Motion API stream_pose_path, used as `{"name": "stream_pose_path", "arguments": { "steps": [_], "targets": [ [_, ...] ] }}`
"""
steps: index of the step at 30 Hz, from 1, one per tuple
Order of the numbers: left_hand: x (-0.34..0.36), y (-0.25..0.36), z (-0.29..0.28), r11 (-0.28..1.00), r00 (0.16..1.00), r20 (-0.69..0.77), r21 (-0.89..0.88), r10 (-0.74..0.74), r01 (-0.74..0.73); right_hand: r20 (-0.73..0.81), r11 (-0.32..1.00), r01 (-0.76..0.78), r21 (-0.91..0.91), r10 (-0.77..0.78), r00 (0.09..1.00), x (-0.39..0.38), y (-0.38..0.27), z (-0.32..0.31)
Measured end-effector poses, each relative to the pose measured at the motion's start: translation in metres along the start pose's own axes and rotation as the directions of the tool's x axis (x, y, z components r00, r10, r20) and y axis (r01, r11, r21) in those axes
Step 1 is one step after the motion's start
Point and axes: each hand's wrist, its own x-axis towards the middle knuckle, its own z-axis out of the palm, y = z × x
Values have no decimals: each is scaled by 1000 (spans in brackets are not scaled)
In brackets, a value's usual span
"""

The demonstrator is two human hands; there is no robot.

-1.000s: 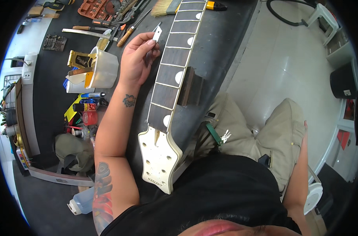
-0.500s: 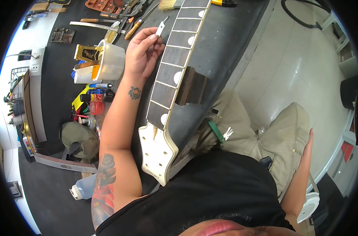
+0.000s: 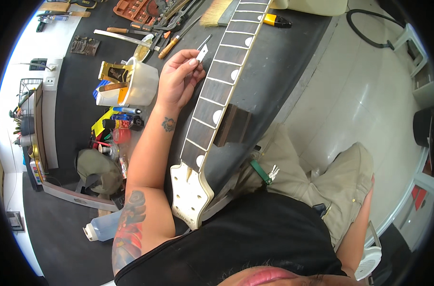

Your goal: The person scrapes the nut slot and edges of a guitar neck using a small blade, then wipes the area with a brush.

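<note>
My left hand (image 3: 181,78) is closed, pinching a small flat white piece with holes (image 3: 202,52) between thumb and fingers. A thin dark metal tip (image 3: 206,41) sticks up beside that piece. Just right of the hand lies a guitar neck (image 3: 220,90) with a dark fretboard, pale frets and round inlays. Its white headstock (image 3: 190,195) points toward my chest. A dark wooden block (image 3: 233,126) stands under the neck. My right hand (image 3: 371,187) is against the outer side of my thigh, its fingers mostly hidden.
Left of my forearm are a white tub (image 3: 143,86) of tools, small bottles and markers, and a green cap (image 3: 97,169). Farther off lie a wide brush (image 3: 217,14), a wood-handled tool (image 3: 168,47) and an orange tool case (image 3: 135,12). A black hose (image 3: 369,45) loops at the far right.
The view has shifted, so the bench things appear slightly lower and farther right. More of the pale guitar body shows at the top. My left hand keeps its pinch on the white piece.
</note>
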Motion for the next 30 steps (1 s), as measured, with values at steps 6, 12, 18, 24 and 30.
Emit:
{"name": "stream_pose_path", "arguments": {
  "steps": [6, 12, 18, 24, 30],
  "targets": [
    [0, 4, -2, 1000, 999, 31, 3, -18, 18, 0, 999, 12, 33, -12, 1000, 2, -1, 3],
    [2, 1, 3, 1000, 1000, 11, 7, -27, 27, -20, 999, 33, 40, -33, 999, 1, -9, 0],
    [-3, 2, 2, 999, 1000, 13, 36, -19, 18, -15, 919, 137, -370, -154, 988, -26, -70, 47],
    [-1, 15, 29, 300, 908, 197, 899, 370, -318, 55, 507, 184, -842, -260, 964, -41, -111, 99],
    [-17, 14, 47, -310, 818, 456, 881, 352, -357, 78, 558, 205, -804, -244, 967, -26, -108, 104]
  ]
}}
